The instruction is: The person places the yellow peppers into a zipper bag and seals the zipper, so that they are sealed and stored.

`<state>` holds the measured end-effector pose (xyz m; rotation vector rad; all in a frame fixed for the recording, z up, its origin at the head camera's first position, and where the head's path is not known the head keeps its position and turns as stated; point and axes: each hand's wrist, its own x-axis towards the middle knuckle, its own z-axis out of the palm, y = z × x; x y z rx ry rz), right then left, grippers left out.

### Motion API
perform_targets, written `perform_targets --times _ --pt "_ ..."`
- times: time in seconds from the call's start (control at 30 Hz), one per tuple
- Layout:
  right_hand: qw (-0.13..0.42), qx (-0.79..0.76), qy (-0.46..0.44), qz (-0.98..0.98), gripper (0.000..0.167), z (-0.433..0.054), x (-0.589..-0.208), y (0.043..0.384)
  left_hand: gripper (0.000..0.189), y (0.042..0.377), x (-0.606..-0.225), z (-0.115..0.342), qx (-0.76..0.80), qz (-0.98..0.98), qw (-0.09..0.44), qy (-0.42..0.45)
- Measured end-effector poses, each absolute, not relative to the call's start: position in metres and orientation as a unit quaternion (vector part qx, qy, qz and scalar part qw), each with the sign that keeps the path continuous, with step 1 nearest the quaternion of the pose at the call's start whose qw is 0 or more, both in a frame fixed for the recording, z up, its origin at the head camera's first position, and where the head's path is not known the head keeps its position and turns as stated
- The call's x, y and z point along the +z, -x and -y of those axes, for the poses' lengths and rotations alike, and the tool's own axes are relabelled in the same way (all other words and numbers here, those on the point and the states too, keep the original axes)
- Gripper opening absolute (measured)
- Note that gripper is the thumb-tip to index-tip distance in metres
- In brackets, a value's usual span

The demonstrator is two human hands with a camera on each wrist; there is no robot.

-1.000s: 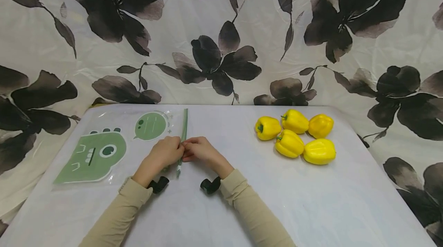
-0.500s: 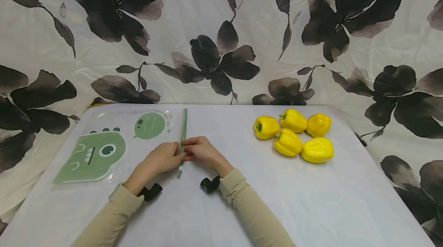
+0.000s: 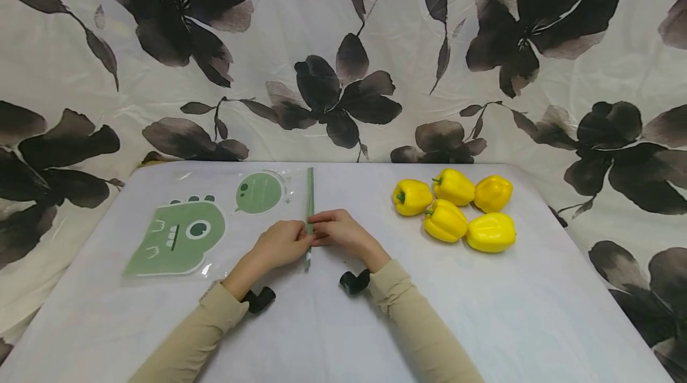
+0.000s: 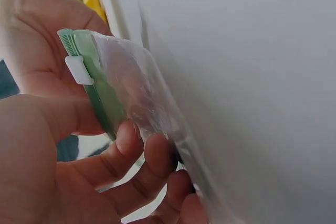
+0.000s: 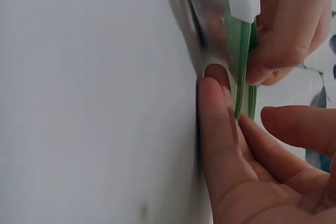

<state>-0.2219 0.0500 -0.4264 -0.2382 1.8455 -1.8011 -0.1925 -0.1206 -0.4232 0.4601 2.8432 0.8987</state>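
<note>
A clear zip bag (image 3: 185, 240) with a green dinosaur print lies flat on the left of the table, its green zip edge (image 3: 310, 192) toward the right. My left hand (image 3: 281, 244) pinches that edge, thumb on the zip side and fingertips on the clear film in the left wrist view. From the other side my right hand (image 3: 343, 232) holds the same edge; in the right wrist view its fingers lie along the film and zip, with the thumb (image 5: 302, 124) standing apart. A white slider (image 4: 79, 70) sits near one end of the zip.
Several yellow bell peppers (image 3: 446, 221) stand grouped at the back right of the white table (image 3: 343, 323). Behind the table's far edge hangs a floral cloth (image 3: 322, 13). Black wrist cameras (image 3: 354, 281) sit under both wrists.
The left hand opened its hold slightly and shifted down and left at the zip edge. Then both hands and the bag slid to the right together. The peppers stayed in place.
</note>
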Motion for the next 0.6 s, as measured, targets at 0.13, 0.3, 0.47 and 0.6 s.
perform_targets --times 0.13,0.3,0.47,0.6 --pt "0.275 -0.666 0.078 -0.689 0.036 -0.064 -0.427 0.225 0.028 0.193 -0.423 0.107 0.312 -0.936 0.059 -0.153" --pt "0.286 -0.667 0.071 -0.685 0.036 -0.073 -0.427 0.225 0.024 0.191 -0.426 0.1 0.336 -0.928 0.059 -0.148" --pt "0.289 -0.672 0.076 -0.678 0.036 -0.076 -0.428 0.225 0.014 0.19 -0.427 0.102 0.352 -0.922 0.047 -0.156" --pt "0.28 -0.678 0.082 -0.675 0.034 -0.074 -0.43 0.224 0.022 0.188 -0.427 0.104 0.355 -0.919 0.039 -0.166"
